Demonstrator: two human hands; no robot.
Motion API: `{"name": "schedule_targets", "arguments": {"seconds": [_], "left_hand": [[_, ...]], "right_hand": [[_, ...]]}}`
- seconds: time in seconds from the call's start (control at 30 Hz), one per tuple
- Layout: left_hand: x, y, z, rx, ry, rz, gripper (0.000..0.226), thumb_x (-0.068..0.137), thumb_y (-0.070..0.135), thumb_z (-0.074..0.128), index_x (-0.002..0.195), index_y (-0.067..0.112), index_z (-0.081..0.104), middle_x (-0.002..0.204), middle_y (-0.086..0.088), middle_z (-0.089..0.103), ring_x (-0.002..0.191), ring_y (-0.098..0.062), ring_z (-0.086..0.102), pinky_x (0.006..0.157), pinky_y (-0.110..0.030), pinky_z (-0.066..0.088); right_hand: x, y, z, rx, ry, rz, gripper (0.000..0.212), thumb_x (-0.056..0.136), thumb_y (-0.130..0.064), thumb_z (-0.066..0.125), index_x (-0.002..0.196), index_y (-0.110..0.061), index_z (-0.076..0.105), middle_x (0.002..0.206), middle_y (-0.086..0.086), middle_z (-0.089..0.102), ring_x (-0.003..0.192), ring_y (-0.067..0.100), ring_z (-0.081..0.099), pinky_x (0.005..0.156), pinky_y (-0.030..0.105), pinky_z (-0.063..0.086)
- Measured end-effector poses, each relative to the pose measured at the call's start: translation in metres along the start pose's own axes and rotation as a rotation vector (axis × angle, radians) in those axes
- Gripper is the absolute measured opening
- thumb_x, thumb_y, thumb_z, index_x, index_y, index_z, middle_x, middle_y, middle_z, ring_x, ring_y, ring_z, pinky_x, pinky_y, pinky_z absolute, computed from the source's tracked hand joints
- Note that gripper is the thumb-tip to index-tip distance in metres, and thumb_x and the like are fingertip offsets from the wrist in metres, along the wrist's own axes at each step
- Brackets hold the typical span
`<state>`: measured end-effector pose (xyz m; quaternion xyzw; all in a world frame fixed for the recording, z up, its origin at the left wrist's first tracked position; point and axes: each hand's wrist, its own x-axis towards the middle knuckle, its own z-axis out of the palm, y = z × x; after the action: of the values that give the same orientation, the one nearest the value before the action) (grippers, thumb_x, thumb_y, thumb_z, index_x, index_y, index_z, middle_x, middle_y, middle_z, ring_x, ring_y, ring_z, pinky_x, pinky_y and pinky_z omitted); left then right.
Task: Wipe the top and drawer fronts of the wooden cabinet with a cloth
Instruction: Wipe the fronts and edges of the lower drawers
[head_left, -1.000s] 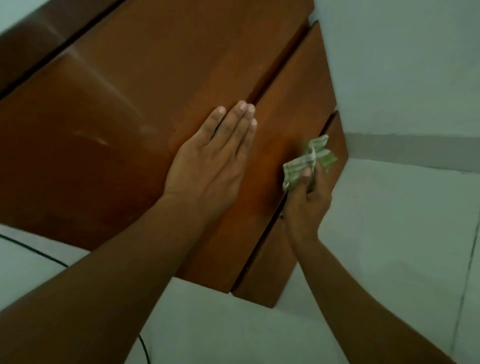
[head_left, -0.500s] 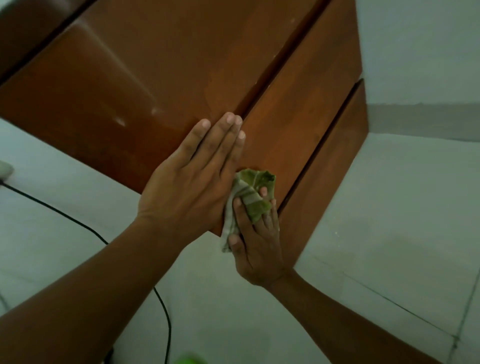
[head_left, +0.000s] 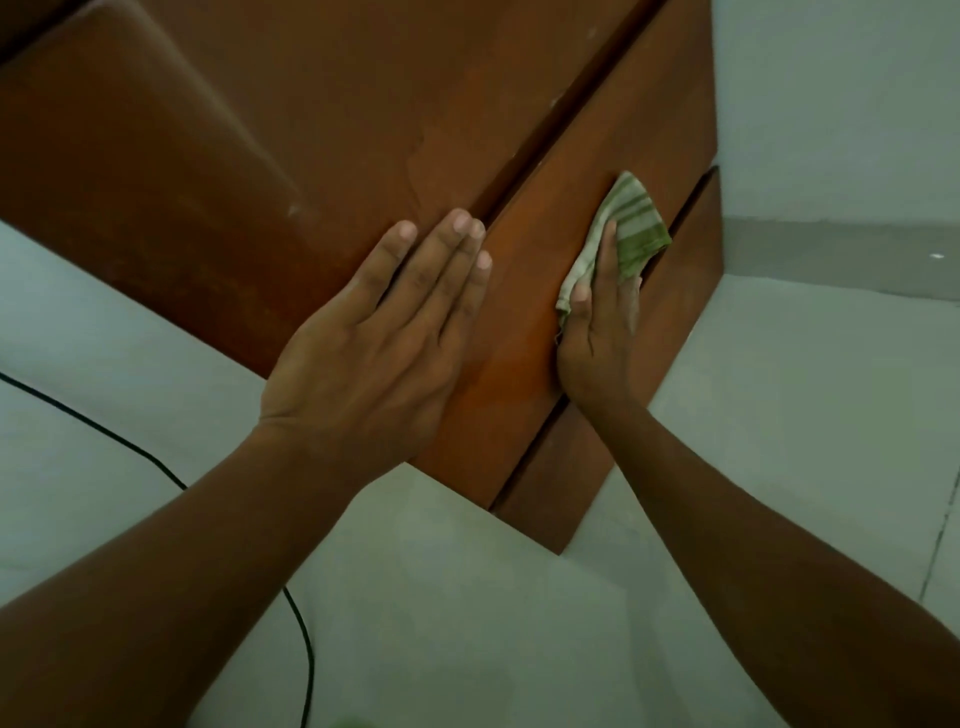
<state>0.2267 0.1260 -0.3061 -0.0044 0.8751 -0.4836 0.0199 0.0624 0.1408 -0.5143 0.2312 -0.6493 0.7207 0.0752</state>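
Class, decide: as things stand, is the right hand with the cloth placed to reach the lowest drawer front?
Probably yes. The right hand presses the cloth on the middle drawer front, right beside the lowest drawer front, with nothing between them; the left hand rests well clear.

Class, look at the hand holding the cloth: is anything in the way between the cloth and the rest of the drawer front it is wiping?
Nothing visible blocks it. The right hand presses the cloth flat on the middle drawer front, whose surface is bare. The left hand rests mostly on the cabinet panel beside it.
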Motion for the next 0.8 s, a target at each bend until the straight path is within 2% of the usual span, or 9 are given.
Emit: {"name": "schedule_targets", "arguments": {"seconds": [0.07,0.17,0.27,0.33,0.4,0.5,0.57,0.67,0.8], "left_hand": [[0.0,0.001,0.001,-0.011,0.012,0.0,0.061,0.102,0.023,-0.005,0.154,-0.009,-0.008,0.162,-0.032,-0.008,0.153,-0.041,-0.009,0.124,-0.054,0.003],[0.001,0.001,0.001,-0.001,0.026,-0.002,0.062,0.101,0.023,-0.008,0.154,-0.008,-0.008,0.162,-0.031,-0.008,0.153,-0.04,-0.008,0.124,-0.053,0.002],[0.001,0.001,0.001,0.01,0.023,-0.007,0.062,0.101,0.024,-0.006,0.155,-0.008,-0.007,0.163,-0.031,-0.007,0.153,-0.04,-0.008,0.124,-0.053,0.0],[0.002,0.001,0.002,0.008,0.034,-0.008,0.062,0.102,0.024,-0.003,0.155,-0.008,-0.006,0.163,-0.031,-0.006,0.153,-0.04,-0.007,0.124,-0.053,0.001],[0.002,0.0,0.003,0.009,0.047,-0.007,0.062,0.102,0.024,-0.001,0.155,-0.008,-0.005,0.163,-0.031,-0.005,0.153,-0.04,-0.006,0.124,-0.053,0.002],[0.002,0.001,0.003,0.002,0.052,-0.013,0.062,0.102,0.024,-0.002,0.155,-0.008,-0.005,0.163,-0.031,-0.005,0.153,-0.04,-0.006,0.124,-0.053,0.001],[0.002,0.001,0.003,0.0,0.055,-0.015,0.062,0.102,0.025,-0.001,0.155,-0.008,-0.004,0.163,-0.031,-0.004,0.153,-0.04,-0.005,0.124,-0.053,0.001],[0.001,0.0,0.005,0.005,0.065,-0.017,0.062,0.104,0.027,0.001,0.155,-0.008,-0.004,0.163,-0.031,-0.005,0.153,-0.041,-0.005,0.123,-0.053,0.002],[0.001,0.001,0.005,0.006,0.072,-0.019,0.062,0.105,0.027,0.005,0.155,-0.008,-0.004,0.162,-0.032,-0.004,0.153,-0.041,-0.005,0.123,-0.054,0.004]], "right_hand": [[0.01,0.002,-0.004,0.008,0.033,0.008,0.059,0.108,-0.042,0.027,0.16,-0.012,0.021,0.168,0.018,0.009,0.156,0.023,0.01,0.127,0.043,0.014],[0.014,0.0,-0.007,-0.05,0.106,-0.036,0.053,0.107,-0.024,0.04,0.157,-0.009,0.03,0.166,0.026,0.0,0.157,0.026,0.002,0.127,0.037,0.013],[0.014,-0.003,-0.008,-0.115,0.149,-0.109,0.05,0.106,-0.015,0.045,0.153,-0.003,0.036,0.163,0.033,-0.001,0.156,0.03,0.001,0.126,0.038,0.016],[0.014,-0.003,-0.006,-0.138,0.152,-0.129,0.05,0.106,-0.016,0.042,0.153,-0.001,0.035,0.163,0.033,0.002,0.156,0.036,0.005,0.125,0.047,0.02],[0.014,-0.001,-0.003,-0.124,0.138,-0.132,0.051,0.106,-0.018,0.037,0.154,-0.001,0.032,0.165,0.028,0.008,0.156,0.034,0.009,0.122,0.053,0.023],[0.013,0.002,0.001,-0.119,0.094,-0.08,0.055,0.107,-0.029,0.026,0.158,-0.007,0.026,0.167,0.013,0.02,0.156,0.028,0.014,0.122,0.053,0.022],[0.012,0.004,0.002,-0.13,0.081,-0.062,0.056,0.107,-0.032,0.023,0.158,-0.01,0.023,0.167,0.009,0.023,0.156,0.027,0.015,0.123,0.053,0.021],[0.011,0.005,0.001,-0.127,0.064,-0.023,0.056,0.107,-0.036,0.023,0.159,-0.015,0.02,0.168,0.005,0.019,0.157,0.023,0.01,0.123,0.056,0.018],[0.012,0.006,-0.001,-0.097,0.011,0.057,0.057,0.107,-0.043,0.021,0.161,-0.028,0.01,0.17,-0.004,0.007,0.157,0.017,-0.004,0.123,0.061,0.005]]}}
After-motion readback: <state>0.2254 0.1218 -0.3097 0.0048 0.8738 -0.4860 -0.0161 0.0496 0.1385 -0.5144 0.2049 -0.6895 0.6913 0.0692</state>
